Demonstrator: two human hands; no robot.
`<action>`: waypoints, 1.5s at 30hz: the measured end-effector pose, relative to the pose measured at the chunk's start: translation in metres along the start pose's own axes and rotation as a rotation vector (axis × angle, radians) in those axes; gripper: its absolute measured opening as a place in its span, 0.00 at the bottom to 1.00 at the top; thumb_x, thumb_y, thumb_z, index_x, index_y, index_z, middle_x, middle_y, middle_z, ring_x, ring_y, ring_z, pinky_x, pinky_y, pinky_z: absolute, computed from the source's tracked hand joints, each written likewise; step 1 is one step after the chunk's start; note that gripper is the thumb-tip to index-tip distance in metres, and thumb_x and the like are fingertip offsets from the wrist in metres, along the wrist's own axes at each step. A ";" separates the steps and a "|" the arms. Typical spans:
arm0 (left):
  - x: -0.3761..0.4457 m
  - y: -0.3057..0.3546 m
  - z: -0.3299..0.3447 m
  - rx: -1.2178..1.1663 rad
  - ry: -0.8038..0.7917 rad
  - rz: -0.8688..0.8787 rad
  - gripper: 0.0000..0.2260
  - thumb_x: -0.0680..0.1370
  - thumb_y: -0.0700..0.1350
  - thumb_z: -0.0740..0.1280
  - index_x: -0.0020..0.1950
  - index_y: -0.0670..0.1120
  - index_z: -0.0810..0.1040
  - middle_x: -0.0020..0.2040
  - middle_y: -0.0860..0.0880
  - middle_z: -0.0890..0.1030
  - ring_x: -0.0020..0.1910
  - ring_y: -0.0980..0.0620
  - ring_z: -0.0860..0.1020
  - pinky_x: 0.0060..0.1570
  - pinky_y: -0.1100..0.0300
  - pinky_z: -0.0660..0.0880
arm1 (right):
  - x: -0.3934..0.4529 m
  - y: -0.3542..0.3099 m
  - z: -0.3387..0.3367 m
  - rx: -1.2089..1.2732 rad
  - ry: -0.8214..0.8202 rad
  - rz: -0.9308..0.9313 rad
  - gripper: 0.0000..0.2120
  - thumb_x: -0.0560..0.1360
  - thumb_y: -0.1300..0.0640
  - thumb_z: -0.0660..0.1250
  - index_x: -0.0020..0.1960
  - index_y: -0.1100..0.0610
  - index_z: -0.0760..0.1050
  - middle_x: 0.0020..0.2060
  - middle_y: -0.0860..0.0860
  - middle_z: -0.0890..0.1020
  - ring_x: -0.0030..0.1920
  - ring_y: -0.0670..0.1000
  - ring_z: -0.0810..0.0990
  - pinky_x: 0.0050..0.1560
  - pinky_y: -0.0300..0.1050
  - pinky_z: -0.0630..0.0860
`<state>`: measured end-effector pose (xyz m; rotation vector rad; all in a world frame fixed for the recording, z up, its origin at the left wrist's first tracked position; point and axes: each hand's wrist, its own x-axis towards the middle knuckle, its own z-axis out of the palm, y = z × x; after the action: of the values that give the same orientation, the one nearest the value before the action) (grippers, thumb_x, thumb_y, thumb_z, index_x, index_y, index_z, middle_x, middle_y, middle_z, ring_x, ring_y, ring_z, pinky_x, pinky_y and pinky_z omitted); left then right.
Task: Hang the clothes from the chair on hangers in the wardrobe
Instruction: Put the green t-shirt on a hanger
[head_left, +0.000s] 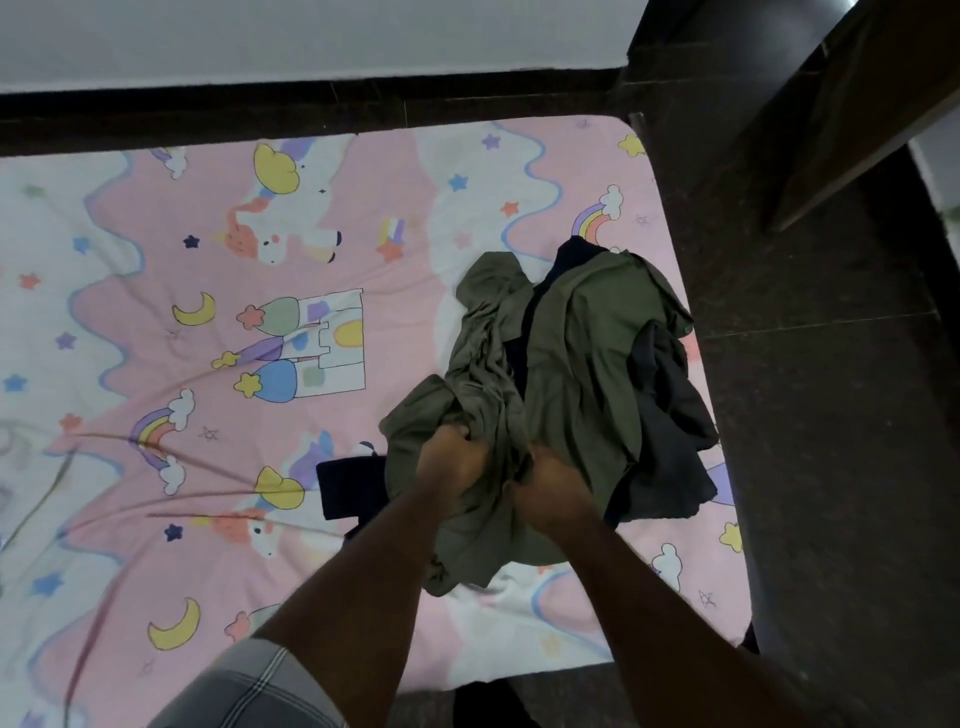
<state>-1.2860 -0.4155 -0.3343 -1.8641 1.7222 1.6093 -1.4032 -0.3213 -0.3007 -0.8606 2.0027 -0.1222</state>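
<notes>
Olive shirt, soft crumpled cloth, lower right of frame on the unicorn-print bedsheet; left hand and right hand grips both bunched tight in its folds.

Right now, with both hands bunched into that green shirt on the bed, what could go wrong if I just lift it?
1. The olive green shirt is tangled with a grey garment and a dark navy one, so lifting may drag those along.
2. The pile sits near the bed's right edge; a loosened piece could slide to the dark floor.
3. The left hand and right hand grip bunched cloth, not the collar or shoulders, which may make hanging awkward.
</notes>
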 end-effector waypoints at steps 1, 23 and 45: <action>-0.002 0.004 -0.009 -0.057 0.030 -0.017 0.09 0.80 0.46 0.64 0.41 0.44 0.77 0.43 0.48 0.80 0.49 0.44 0.78 0.47 0.56 0.70 | -0.001 -0.003 -0.002 0.015 0.004 -0.006 0.24 0.74 0.51 0.67 0.68 0.56 0.72 0.64 0.57 0.78 0.64 0.60 0.76 0.61 0.46 0.71; -0.103 -0.138 -0.244 0.181 0.751 -0.180 0.37 0.78 0.54 0.67 0.81 0.48 0.52 0.80 0.43 0.57 0.79 0.41 0.55 0.74 0.34 0.53 | -0.033 -0.152 0.050 0.019 -0.037 -0.304 0.19 0.74 0.52 0.67 0.62 0.60 0.73 0.56 0.56 0.80 0.58 0.57 0.79 0.58 0.48 0.76; 0.051 -0.132 -0.206 0.372 0.266 0.217 0.31 0.81 0.50 0.63 0.81 0.47 0.56 0.79 0.45 0.61 0.79 0.43 0.57 0.77 0.39 0.53 | 0.112 -0.182 0.062 -0.039 0.199 0.010 0.14 0.76 0.56 0.67 0.57 0.62 0.73 0.49 0.57 0.79 0.52 0.60 0.79 0.44 0.44 0.68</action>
<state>-1.0747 -0.5467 -0.3550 -1.8161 2.2188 1.0306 -1.2960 -0.5117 -0.3428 -0.8923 2.2006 -0.1689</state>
